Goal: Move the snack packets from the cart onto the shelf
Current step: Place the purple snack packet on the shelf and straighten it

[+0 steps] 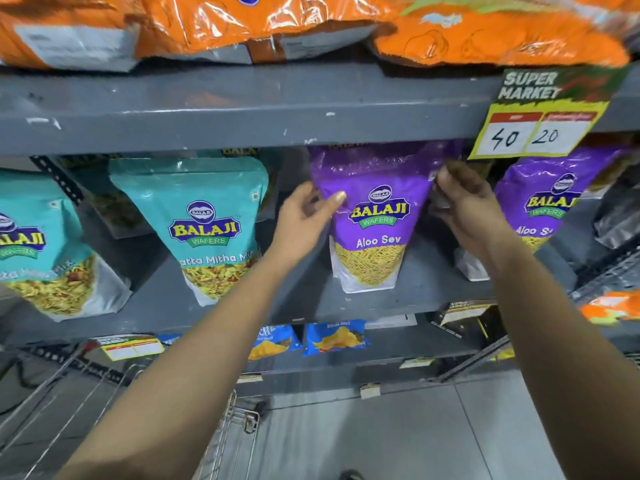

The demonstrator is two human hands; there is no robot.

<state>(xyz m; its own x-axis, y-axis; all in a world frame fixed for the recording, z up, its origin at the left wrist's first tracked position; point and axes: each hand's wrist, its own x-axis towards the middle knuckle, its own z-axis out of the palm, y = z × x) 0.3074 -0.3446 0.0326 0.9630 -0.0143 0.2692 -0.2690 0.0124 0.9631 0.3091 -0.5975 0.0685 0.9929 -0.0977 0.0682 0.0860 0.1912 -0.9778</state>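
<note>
A purple Aloo Sev packet [375, 216] stands upright on the grey middle shelf [426, 289]. My left hand [304, 216] is at its left edge, thumb lying on the packet's front. My right hand [465, 206] is at its upper right edge with the fingers curled onto it. A second purple Aloo Sev packet [550, 199] stands to the right, partly behind my right hand. Two teal Khatta Mitha Mix packets [204, 223] [41, 258] stand to the left. The wire cart [239, 424] is at the lower left; no packets show in its visible part.
Orange bags [485, 32] fill the shelf above, and a price tag reading 40 and 20 [540, 123] hangs from its edge. Blue chip packets [334, 337] lie on the lower shelf. Grey floor tiles [398, 434] are below, to the right of the cart.
</note>
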